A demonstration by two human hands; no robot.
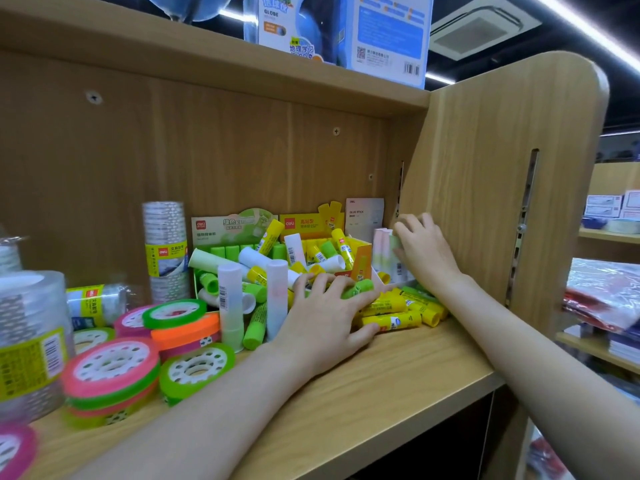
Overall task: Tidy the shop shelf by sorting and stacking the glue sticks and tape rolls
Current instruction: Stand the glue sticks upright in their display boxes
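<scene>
Head view is showing you a wooden shelf (398, 368) crowded with stationery, and both of your hands are working at its right end. Your left hand (325, 320) is lying palm down over a heap of glue sticks, its fingers curling round a green glue stick (358, 289) whose long axis is running left to right, with its far end pointing toward the right side panel (485, 188). Just right of that hand, several yellow glue sticks (398, 318) are lying flat on the board, their long axes also running roughly left to right. Your right hand (424, 252) is reaching to the far right corner, its fingers and thumb pinching a pale glue stick (382, 251) that is standing upright, long axis vertical, just beside the side panel. Left of your left hand, two tall white glue sticks (230, 303) are standing upright among green ones lying at mixed angles. Behind the heap, a green display box (228, 228) and a yellow display box (304, 225) are sitting against the back wall, with loose sticks tilting out of the yellow one. On the near left, coloured tape rolls (114, 372) are lying flat in short stacks, holes facing up. Farther left, clear tape rolls (166, 251) are standing in a tall wrapped column, and another wrapped pack is lying on its side. Above, a globe box (339, 32) is sitting on the upper shelf.
</scene>
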